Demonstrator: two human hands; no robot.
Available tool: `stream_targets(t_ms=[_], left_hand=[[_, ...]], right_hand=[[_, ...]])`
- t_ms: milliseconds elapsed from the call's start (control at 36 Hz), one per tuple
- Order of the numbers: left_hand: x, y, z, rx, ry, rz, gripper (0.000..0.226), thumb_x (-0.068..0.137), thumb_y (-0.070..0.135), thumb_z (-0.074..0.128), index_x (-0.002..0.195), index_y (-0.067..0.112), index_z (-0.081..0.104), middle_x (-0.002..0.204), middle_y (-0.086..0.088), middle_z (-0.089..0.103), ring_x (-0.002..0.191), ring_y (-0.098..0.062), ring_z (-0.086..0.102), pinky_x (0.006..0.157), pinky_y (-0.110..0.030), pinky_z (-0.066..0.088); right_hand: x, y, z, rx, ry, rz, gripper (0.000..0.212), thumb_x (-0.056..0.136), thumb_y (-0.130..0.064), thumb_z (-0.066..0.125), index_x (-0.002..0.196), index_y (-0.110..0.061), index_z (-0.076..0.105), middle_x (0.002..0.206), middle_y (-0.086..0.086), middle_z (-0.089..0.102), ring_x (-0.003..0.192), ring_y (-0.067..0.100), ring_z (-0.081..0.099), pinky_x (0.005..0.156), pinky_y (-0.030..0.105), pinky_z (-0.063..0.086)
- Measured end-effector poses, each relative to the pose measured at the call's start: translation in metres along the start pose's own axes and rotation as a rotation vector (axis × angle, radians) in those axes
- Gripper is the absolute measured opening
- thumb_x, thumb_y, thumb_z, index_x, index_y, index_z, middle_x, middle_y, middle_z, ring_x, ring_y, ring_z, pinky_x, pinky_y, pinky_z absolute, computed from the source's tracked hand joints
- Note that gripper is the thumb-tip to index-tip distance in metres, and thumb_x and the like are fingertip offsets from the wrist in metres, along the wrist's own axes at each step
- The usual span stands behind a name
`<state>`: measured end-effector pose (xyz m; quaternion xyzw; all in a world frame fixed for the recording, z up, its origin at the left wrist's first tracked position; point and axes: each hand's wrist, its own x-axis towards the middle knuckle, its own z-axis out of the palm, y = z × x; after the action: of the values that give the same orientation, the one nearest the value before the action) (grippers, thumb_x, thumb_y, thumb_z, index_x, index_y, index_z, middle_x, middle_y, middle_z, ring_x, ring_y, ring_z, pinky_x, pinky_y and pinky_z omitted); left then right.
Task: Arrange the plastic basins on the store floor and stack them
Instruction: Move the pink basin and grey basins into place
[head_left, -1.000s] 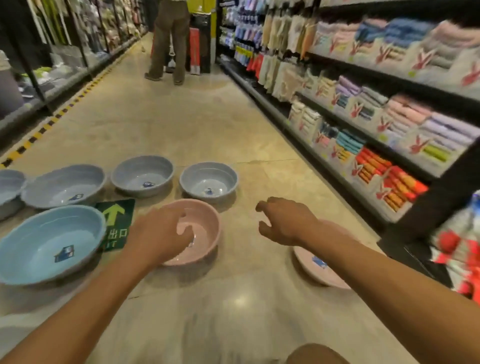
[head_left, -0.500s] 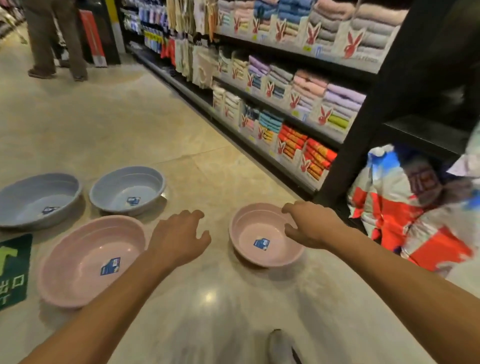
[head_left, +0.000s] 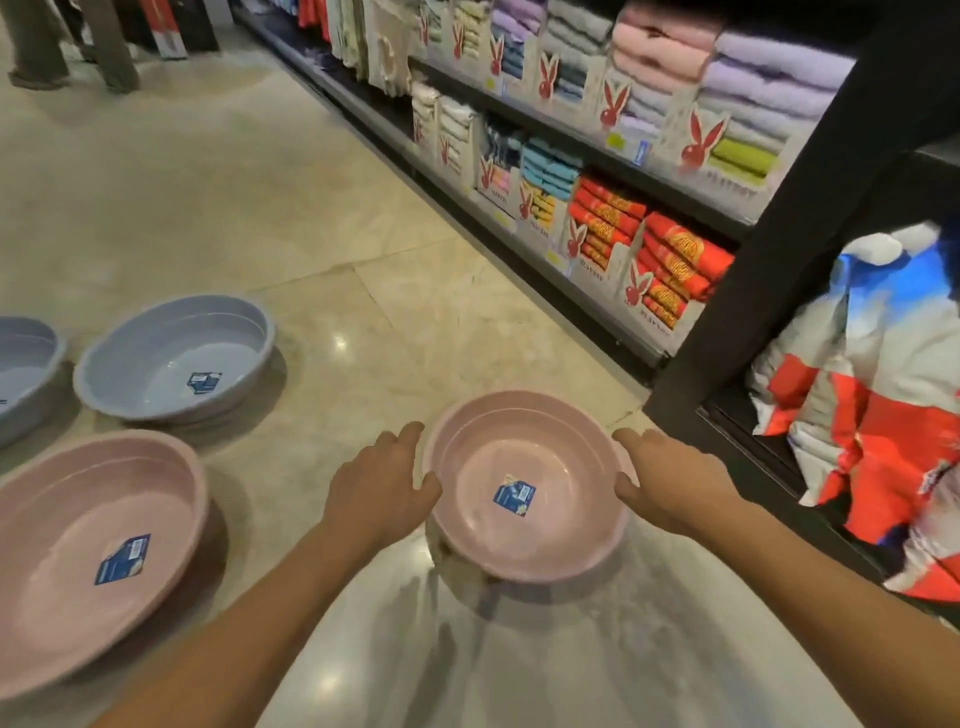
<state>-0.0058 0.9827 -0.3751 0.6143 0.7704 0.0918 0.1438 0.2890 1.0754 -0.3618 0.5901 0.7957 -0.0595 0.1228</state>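
- Closed in on both sides of small pink basin (head_left: 524, 488) since half a second back: left hand (head_left: 382, 493), then hovering short of the rim, now against it; right hand (head_left: 670, 480), then on the far rim, now at the right rim.
- Far to the left of the left hand, cut by the frame edge: part of a blue-grey basin (head_left: 23, 369) on the floor (head_left: 218, 197).
- Left of the left hand and nearer the body: large pink basin (head_left: 83, 551), upright on the floor, blue label (head_left: 123, 558) stuck inside.
- Left of the left hand and farther out: second blue-grey basin (head_left: 174, 358), upright, just beyond the large pink one, blue sticker on its bottom.
- Left hand spread wide, thumb and fingers touching the left rim of the small pink basin; firm grip or mere touch, cannot tell.
- Between the hands: small pink basin, upright, mouth up, blue label on its bottom; appears tilted slightly toward the body, shadow beneath; lifted or resting on the floor, cannot tell.
- Right hand spread wide, thumb and fingers against the right rim, cupping the side.
- Beyond and right of the right hand: shelves (head_left: 597, 150) of folded towels (head_left: 675, 260) in red, blue, lilac and pink, with red rabbit logos.
- Far right of the right hand: bagged goods (head_left: 872, 395) in red, white and blue on a low shelf.
- Far beyond the left hand, top left: legs of another person (head_left: 67, 41) standing in the aisle.
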Motion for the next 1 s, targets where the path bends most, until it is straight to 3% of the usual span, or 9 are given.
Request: stream_targets(t_ms=[111, 306, 417, 583, 722, 861, 1000], left_hand=[[0.03, -0.006, 0.045, -0.032, -0.05, -0.045, 0.064, 0.092, 0.047, 0.047, 0.15, 0.028, 0.026, 0.119, -0.007, 0.055, 0.102, -0.028, 0.061, 0.074, -0.036, 0.044], [0.06, -0.017, 0.099, -0.05, -0.17, -0.143, 0.077, 0.089, 0.053, 0.047, 0.154, 0.032, 0.011, 0.108, -0.008, 0.057, 0.093, -0.029, 0.061, 0.08, -0.044, 0.055], [0.069, -0.023, 0.113, -0.145, -0.232, -0.181, 0.079, 0.089, 0.042, 0.054, 0.156, 0.027, 0.015, 0.101, -0.007, 0.06, 0.09, -0.028, 0.062, 0.08, -0.041, 0.054], [0.071, -0.022, 0.118, -0.241, -0.193, -0.157, 0.075, 0.089, 0.022, 0.059, 0.155, 0.024, 0.023, 0.087, 0.0, 0.056, 0.08, -0.023, 0.059, 0.069, -0.034, 0.05], [0.069, -0.03, 0.106, -0.288, -0.161, -0.177, 0.08, 0.087, 0.031, 0.063, 0.157, 0.028, 0.023, 0.105, 0.0, 0.064, 0.09, -0.018, 0.062, 0.078, -0.032, 0.049], [0.061, -0.025, 0.065, -0.344, -0.036, -0.092, 0.07, 0.085, 0.021, 0.069, 0.149, 0.027, 0.041, 0.084, 0.018, 0.06, 0.073, -0.004, 0.058, 0.063, -0.022, 0.042], [0.043, -0.025, 0.016, -0.375, 0.053, -0.102, 0.068, 0.084, 0.019, 0.068, 0.147, 0.029, 0.043, 0.087, 0.014, 0.059, 0.074, -0.003, 0.059, 0.074, -0.031, 0.045]], right_hand=[[0.039, 0.022, 0.041, 0.027, -0.055, 0.058, 0.053, 0.1, -0.047, 0.046, 0.148, -0.03, 0.032, 0.125, 0.003, 0.057, 0.105, 0.026, 0.063, 0.075, 0.037, 0.052], [0.07, 0.044, 0.107, 0.174, -0.148, 0.135, 0.067, 0.097, -0.052, 0.052, 0.151, -0.039, 0.016, 0.12, 0.003, 0.055, 0.093, 0.022, 0.063, 0.083, 0.04, 0.059], [0.078, 0.051, 0.129, 0.285, -0.184, 0.108, 0.072, 0.096, -0.044, 0.052, 0.155, -0.035, 0.011, 0.115, 0.006, 0.055, 0.093, 0.027, 0.065, 0.081, 0.044, 0.058], [0.086, 0.054, 0.142, 0.405, -0.111, 0.054, 0.068, 0.088, -0.043, 0.058, 0.147, -0.031, 0.027, 0.107, 0.0, 0.061, 0.089, 0.021, 0.065, 0.079, 0.046, 0.061], [0.088, 0.055, 0.135, 0.419, -0.077, 0.044, 0.077, 0.086, -0.046, 0.057, 0.153, -0.03, 0.023, 0.106, 0.0, 0.058, 0.087, 0.018, 0.063, 0.075, 0.042, 0.061], [0.08, 0.047, 0.098, 0.408, -0.033, 0.04, 0.078, 0.086, -0.047, 0.059, 0.153, -0.029, 0.025, 0.11, 0.002, 0.058, 0.092, 0.021, 0.06, 0.08, 0.044, 0.058], [0.061, 0.03, 0.055, 0.404, 0.067, -0.014, 0.074, 0.085, -0.047, 0.06, 0.15, -0.032, 0.028, 0.111, 0.0, 0.058, 0.093, 0.02, 0.06, 0.081, 0.042, 0.059]])
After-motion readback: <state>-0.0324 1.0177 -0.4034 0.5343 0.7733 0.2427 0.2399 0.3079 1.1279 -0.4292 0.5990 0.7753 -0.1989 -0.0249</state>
